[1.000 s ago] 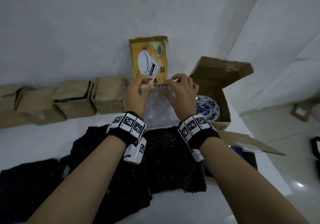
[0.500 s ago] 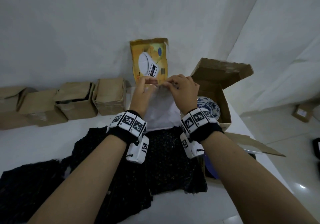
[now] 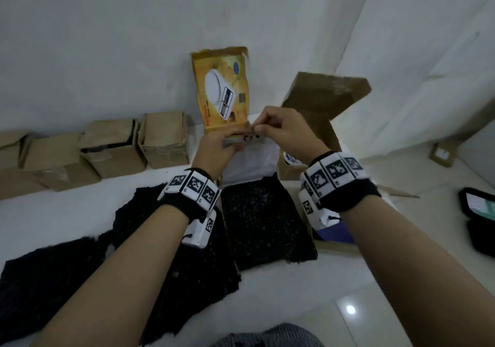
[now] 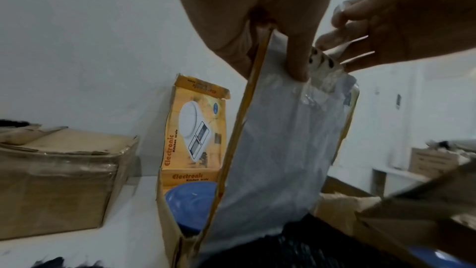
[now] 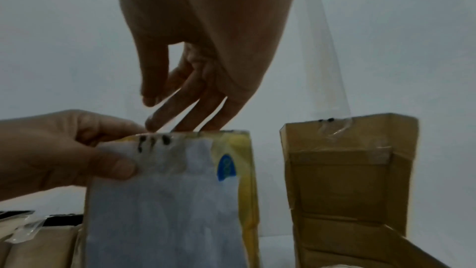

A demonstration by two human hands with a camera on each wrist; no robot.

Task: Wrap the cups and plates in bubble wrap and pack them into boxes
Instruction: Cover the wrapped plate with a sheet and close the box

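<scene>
Box (image 4: 195, 129) reading "Electronic Kitchen scale"; both hands (image 3: 281, 129) pinch its taped flap (image 5: 167, 201)

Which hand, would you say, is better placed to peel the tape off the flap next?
The right hand, probably: its fingertips pinch the tape at the flap's top edge, while the left hand grips the flap steady.

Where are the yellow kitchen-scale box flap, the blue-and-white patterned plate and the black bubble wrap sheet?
yellow kitchen-scale box flap (image 3: 222, 89): head view, on its printed front face.
blue-and-white patterned plate (image 3: 290, 158): head view, on the rim showing inside the open carton.
black bubble wrap sheet (image 3: 265, 226): head view, on its middle, between the forearms.
</scene>
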